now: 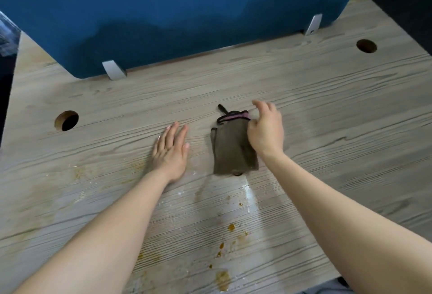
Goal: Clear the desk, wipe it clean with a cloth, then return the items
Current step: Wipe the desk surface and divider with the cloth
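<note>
The folded grey-brown cloth with a pink-and-black trimmed edge and a black hanging loop (233,148) lay flat near the middle of the pale wood-grain desk (327,106). The right hand (265,130) rested over its right edge, fingers loosely curled and a little apart; whether they pinched the fabric could not be told. The left hand (170,151) lay palm-down on the bare desk just left of the cloth, fingers straight and close together, holding nothing.

Amber-brown drips and a larger blot (223,279) sat on the near part of the desk, with white streaks (251,194) just below the cloth. A stroke kept to the middle would probably miss them, and a loose grip could let the cloth unfold and smear.

Behind stood a blue fabric partition (187,13) on grey metal brackets (112,70). Two round cable holes (67,120) pierced the desk; the loop might catch there.
</note>
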`<state>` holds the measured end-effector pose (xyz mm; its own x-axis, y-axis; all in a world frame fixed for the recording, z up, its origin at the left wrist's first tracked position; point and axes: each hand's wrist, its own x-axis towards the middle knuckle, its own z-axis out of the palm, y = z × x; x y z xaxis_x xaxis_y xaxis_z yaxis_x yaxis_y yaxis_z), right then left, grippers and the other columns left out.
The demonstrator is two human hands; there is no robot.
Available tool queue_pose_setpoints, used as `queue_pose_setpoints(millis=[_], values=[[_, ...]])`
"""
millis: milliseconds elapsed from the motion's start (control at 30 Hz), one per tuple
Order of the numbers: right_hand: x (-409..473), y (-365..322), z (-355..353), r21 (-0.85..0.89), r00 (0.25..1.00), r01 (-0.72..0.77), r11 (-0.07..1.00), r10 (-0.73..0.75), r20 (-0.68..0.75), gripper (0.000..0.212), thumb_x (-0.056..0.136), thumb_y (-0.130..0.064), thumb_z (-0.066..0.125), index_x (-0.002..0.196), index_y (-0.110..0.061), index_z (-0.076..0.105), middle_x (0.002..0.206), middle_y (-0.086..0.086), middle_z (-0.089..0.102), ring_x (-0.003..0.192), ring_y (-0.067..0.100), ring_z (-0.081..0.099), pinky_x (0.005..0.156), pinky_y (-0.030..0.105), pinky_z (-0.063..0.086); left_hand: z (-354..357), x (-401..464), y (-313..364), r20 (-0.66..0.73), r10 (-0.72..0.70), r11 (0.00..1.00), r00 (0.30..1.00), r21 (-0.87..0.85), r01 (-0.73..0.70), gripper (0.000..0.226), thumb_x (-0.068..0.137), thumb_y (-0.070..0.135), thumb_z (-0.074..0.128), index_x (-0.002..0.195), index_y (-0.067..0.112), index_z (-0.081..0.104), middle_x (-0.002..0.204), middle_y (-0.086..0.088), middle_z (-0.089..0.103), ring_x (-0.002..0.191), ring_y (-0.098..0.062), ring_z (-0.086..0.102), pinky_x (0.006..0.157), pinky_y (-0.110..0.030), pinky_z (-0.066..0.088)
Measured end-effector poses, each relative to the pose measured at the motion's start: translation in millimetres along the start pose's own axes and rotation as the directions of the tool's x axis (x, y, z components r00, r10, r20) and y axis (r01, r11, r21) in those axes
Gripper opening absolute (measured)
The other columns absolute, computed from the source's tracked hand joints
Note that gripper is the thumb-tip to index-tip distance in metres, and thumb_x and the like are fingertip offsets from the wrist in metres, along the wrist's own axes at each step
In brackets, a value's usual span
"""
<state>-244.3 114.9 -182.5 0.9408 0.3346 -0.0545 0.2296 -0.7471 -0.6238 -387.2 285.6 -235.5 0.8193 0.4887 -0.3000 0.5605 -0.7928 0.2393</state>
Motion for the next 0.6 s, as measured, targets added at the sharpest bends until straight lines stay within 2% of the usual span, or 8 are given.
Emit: queue_pose_setpoints(millis=[67,133,233,267,367,433,500,600], values=[[-19.0,-5.3,24.2,-0.199,0.976,0.171,0.965,-0.138,0.167,0.052,0.096,-0.025,0.042,0.146,-0.014,0.033,0.151,0.007,0.031,0.139,0.027,0.026,0.111,0.036,0.023,1.1,0.8,-1.7,0.004,0.011,1.000,1.000,0.014,-0.011,0.052,0.101,0.038,0.015,0.150,0.031,-0.002,0.158,0.007,-0.010,0.145,-0.014,-0.011,0.118,-0.036,-0.006],[-40.1,-1.5,51.3,-0.323,0.933,0.305,0.896,-0.214,0.289,0.059,0.099,-0.039,0.032,0.152,-0.018,0.014,0.160,0.003,0.007,0.147,0.021,0.001,0.117,0.036,0.003,2.7,1.4,-3.5,-0.006,0.019,1.000,1.000,0.019,-0.019,0.052,0.101,0.038,0.016,0.150,0.031,-0.001,0.158,0.007,-0.010,0.145,-0.014,-0.010,0.118,-0.036,-0.005],[-26.4,26.9,42.1,-0.399,0.900,0.408,0.821,-0.290,0.324,0.057,0.100,-0.043,0.027,0.152,-0.027,0.009,0.160,-0.005,0.001,0.147,0.016,-0.003,0.117,0.036,0.002,3.5,1.1,-4.1,-0.013,0.014,1.000,1.000,0.007,-0.014,0.052,0.101,0.037,0.017,0.150,0.031,0.000,0.158,0.008,-0.010,0.145,-0.014,-0.009,0.118,-0.035,-0.005],[-12.9,42.4,28.5,-0.424,0.917,0.373,0.825,-0.260,0.301,0.056,0.100,-0.044,0.028,0.151,-0.030,0.011,0.160,-0.004,0.001,0.147,0.017,-0.003,0.118,0.038,0.005,3.2,0.9,-3.8,-0.009,0.013,1.000,1.000,0.000,-0.013,0.052,0.101,0.037,0.018,0.150,0.031,0.001,0.158,0.008,-0.010,0.145,-0.014,-0.009,0.118,-0.035,-0.005],[26.7,83.3,-15.8,-0.479,0.984,0.043,0.877,0.047,0.173,0.054,0.100,-0.043,0.028,0.151,-0.035,0.012,0.160,0.005,-0.008,0.147,0.025,-0.007,0.118,0.041,0.006,4.1,2.0,-5.1,-0.025,0.008,1.000,1.000,0.006,-0.008,0.052,0.101,0.037,0.017,0.150,0.032,0.000,0.158,0.007,-0.010,0.145,-0.014,-0.009,0.118,-0.035,-0.005],[28.0,84.2,-12.7,-0.504,0.991,-0.014,0.864,0.078,0.106,0.051,0.101,-0.036,0.027,0.151,-0.030,0.018,0.160,0.009,-0.002,0.147,0.028,-0.003,0.118,0.041,0.004,5.9,1.6,-5.3,-0.032,0.012,1.000,0.999,0.017,-0.012,0.052,0.101,0.037,0.015,0.150,0.032,-0.002,0.158,0.007,-0.011,0.145,-0.014,-0.009,0.118,-0.035,-0.005],[9.2,54.5,23.0,-0.479,0.990,0.134,0.868,-0.097,0.100,0.051,0.097,-0.029,0.031,0.148,-0.025,0.031,0.157,0.013,0.016,0.145,0.032,0.012,0.117,0.042,0.010,8.0,1.4,-5.0,-0.039,0.018,1.000,0.999,0.016,-0.018,0.053,0.100,0.037,0.015,0.150,0.032,-0.003,0.158,0.008,-0.012,0.145,-0.014,-0.010,0.117,-0.035,-0.005],[-30.4,-1.2,78.9,-0.370,0.909,0.410,0.833,-0.344,0.234,0.047,0.088,-0.034,0.042,0.133,-0.028,0.054,0.145,0.008,0.045,0.135,0.028,0.040,0.108,0.042,0.032,6.1,0.8,-4.4,-0.050,0.018,1.000,0.999,0.010,-0.018,0.053,0.100,0.035,0.020,0.150,0.030,0.001,0.158,0.007,-0.009,0.145,-0.014,-0.007,0.117,-0.035,-0.003]])
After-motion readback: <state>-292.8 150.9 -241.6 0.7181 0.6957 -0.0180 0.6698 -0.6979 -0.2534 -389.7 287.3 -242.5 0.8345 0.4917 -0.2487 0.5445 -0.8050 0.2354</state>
